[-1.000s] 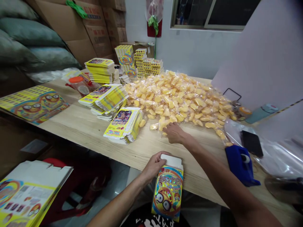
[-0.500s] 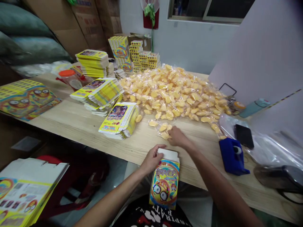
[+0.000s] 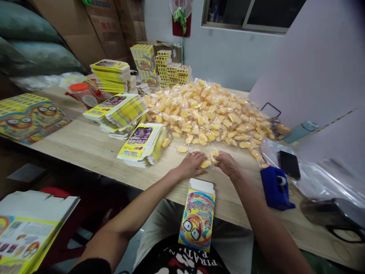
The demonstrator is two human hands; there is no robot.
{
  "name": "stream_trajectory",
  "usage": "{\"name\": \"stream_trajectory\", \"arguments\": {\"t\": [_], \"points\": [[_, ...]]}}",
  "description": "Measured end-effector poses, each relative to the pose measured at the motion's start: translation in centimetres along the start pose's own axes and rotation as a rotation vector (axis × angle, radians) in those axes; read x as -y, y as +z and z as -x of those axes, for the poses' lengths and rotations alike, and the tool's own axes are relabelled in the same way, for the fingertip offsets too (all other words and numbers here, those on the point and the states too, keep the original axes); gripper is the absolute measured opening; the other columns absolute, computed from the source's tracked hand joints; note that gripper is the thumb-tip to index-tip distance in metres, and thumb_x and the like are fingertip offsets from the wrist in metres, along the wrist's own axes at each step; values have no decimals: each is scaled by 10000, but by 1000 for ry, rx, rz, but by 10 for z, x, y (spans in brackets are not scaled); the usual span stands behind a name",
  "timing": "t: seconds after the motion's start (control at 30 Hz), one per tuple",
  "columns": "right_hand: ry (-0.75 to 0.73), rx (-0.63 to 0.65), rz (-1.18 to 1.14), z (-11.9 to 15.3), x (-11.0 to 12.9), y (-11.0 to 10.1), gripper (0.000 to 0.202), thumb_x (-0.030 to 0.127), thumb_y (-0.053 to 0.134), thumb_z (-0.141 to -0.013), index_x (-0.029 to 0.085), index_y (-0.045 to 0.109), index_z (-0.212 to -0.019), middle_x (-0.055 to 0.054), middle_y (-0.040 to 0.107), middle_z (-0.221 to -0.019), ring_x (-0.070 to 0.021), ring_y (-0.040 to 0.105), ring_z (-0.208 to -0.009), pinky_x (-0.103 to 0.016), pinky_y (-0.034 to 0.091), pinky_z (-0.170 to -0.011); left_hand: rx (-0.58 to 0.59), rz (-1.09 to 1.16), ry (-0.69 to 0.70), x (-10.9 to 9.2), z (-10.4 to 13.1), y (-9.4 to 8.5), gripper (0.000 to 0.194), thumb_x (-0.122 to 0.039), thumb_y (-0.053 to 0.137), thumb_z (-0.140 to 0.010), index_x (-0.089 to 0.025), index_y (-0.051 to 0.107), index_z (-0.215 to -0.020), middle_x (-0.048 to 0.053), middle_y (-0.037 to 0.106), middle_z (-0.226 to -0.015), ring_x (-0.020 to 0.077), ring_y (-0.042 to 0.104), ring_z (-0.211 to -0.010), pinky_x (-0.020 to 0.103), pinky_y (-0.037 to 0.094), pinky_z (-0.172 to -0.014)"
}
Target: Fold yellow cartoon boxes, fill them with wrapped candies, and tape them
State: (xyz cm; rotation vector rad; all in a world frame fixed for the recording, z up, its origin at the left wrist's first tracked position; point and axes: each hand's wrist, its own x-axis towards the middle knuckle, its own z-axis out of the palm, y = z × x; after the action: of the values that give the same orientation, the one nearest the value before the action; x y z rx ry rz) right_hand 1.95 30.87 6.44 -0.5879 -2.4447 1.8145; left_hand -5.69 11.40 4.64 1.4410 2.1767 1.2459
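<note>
My right hand (image 3: 228, 164) pinches a yellow oval piece in clear plastic wrap (image 3: 215, 155) just above the table. Close beside it, my left hand (image 3: 192, 165) has its fingers and thumb around another wrapped yellow piece (image 3: 205, 164); part of it is hidden by the fingers. A yellow printed carton (image 3: 197, 219) with a cartoon face leans between my lap and the table edge, its white top flap up, and neither hand touches it. One more wrapped yellow piece (image 3: 182, 149) lies left of my hands.
Beyond my hands rises a large heap of wrapped yellow pieces (image 3: 211, 110). Stacks of flattened cartons (image 3: 142, 142) stand on the left. At right are a blue tape dispenser (image 3: 276, 188), a black phone (image 3: 289, 164) and a dark transparent container (image 3: 330, 215). Filled boxes (image 3: 145, 62) stand behind.
My left hand has let go of the carton and moved up to the wrapped pieces. My right hand has shifted slightly right, with a wrapped piece in its fingers.
</note>
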Motion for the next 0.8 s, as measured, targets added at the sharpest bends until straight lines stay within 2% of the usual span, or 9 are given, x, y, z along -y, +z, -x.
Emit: {"name": "stream_trajectory", "arguments": {"t": [0.1, 0.23, 0.33, 0.37, 0.43, 0.53, 0.6, 0.67, 0.8], "points": [[8, -134, 13, -5, 7, -11, 211, 365, 554, -630, 213, 497, -766, -63, 624, -809, -197, 592, -697, -325, 496, -608, -61, 161, -101, 3, -11, 3, 304, -374, 604, -920, -173, 663, -1141, 140, 715, -1128, 300, 631, -1137, 452, 439, -1014], [16, -395, 141, -6, 14, -48, 325, 333, 550, -681, 179, 606, -962, -151, 650, -1027, -333, 610, -994, -433, 502, -783, -96, 319, -190, 7, -6, -16, 458, -482, 264, -1050, -150, 503, -1257, 152, 742, -1032, 230, 731, -865, 326, 544, -689], [-20, -530, 276, 5, 25, -58, 576, 262, 624, -656, 145, 602, -1219, -214, 537, -1368, -436, 374, -1353, -538, 382, -1009, -77, 644, -285, 4, 2, -33, 425, -524, 376, -1027, -163, 470, -1232, 172, 728, -1140, 209, 747, -873, 294, 564, -683], [-48, -514, 303, 10, 30, -54, 622, 262, 638, -668, 144, 581, -1277, -212, 496, -1431, -430, 333, -1389, -540, 359, -1035, -77, 780, -327, 0, 4, -35, 417, -528, 472, -997, -163, 489, -1201, 166, 728, -1134, 201, 747, -870, 284, 566, -698], [-104, -322, 258, 22, 40, -38, 602, 333, 651, -739, 172, 571, -1313, -182, 532, -1414, -378, 439, -1326, -497, 410, -995, -80, 979, -390, -13, 5, -35, 442, -523, 640, -916, -151, 540, -1134, 138, 741, -1022, 183, 739, -808, 252, 555, -678], [-140, 42, 2, 34, 48, -8, 397, 492, 628, -812, 210, 650, -1091, -90, 686, -1013, -250, 628, -914, -366, 485, -753, 0, 1021, -379, -39, 5, -27, 456, -534, 712, -861, -128, 599, -1034, 99, 722, -853, 153, 700, -692, 218, 515, -598], [-151, 83, -94, 37, 48, 4, 309, 519, 591, -828, 212, 610, -853, -12, 600, -728, -179, 556, -676, -309, 440, -632, 65, 994, -343, -55, 6, -22, 436, -506, 737, -848, -126, 606, -1018, 93, 717, -848, 138, 679, -672, 213, 505, -592], [-161, 48, -88, 39, 45, 7, 293, 493, 559, -835, 221, 527, -732, 28, 494, -614, -150, 475, -582, -294, 405, -585, 65, 936, -336, -64, 8, -20, 410, -455, 753, -837, -129, 596, -1029, 84, 720, -844, 120, 652, -629, 212, 494, -578], [-243, 56, 65, 49, 44, 0, 191, 314, 633, -766, 200, 616, -918, -39, 650, -866, -193, 582, -799, -312, 434, -717, 99, 701, -416, -58, 13, -19, 279, -338, 739, -791, -127, 627, -935, 38, 704, -746, 83, 561, -511, 191, 420, -493]]}}
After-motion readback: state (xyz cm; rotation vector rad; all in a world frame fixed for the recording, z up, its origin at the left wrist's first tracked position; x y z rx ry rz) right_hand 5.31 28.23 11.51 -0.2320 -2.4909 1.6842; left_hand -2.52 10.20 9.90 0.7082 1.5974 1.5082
